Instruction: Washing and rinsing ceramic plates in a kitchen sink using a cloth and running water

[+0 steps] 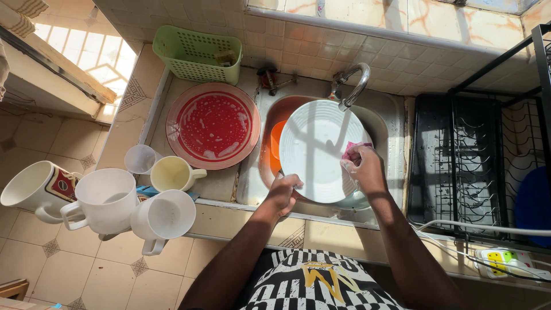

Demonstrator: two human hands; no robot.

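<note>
Right over the sink (396,115), a white plate (318,149) is held tilted under the tap (353,86). The left hand (282,192) grips its near-left rim, fingers clamped on the edge. The right hand (363,167) presses a pink cloth (354,150) against the plate's right side, fingers closed around it; how much of the cloth lies under the palm is hard to tell.

Behind the plate, an orange dish (276,140) lies in the basin. To the left, on the counter, a red plate (213,126) covered in suds lies flat, with a green basket (197,54) beyond it against the far wall. Nearer left stand a clear cup (140,159), a yellowish mug (172,173) and three white mugs (106,201). To the right sits a black rack (459,166), with a blue item (534,204) at its right edge.

Both forearms reach forward from the near edge, the left bent inward, the right straighter.
</note>
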